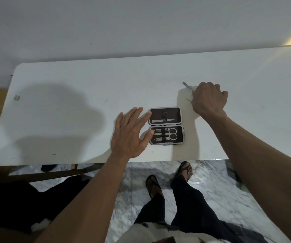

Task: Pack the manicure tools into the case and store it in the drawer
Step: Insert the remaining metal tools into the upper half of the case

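Note:
A small manicure case (181,118) lies open on the white table (71,102), dark lined with a silver rim. Its far half holds a nail file (161,120) under a strap. Scissors (172,134), clippers and other small tools sit in the near half. My left hand (129,133) rests flat with spread fingers against the case's left edge. To the right of the case, my right hand (208,98) is closed over thin metal tools (186,85). Their tips stick out to the left of the fist. A second thin tip shows below the first.
The table's near edge runs just in front of the case. Below it are a marble floor, my legs and sandalled feet (152,185). A dark object (18,199) sits at the lower left. A white wall stands behind the table. No drawer is in sight.

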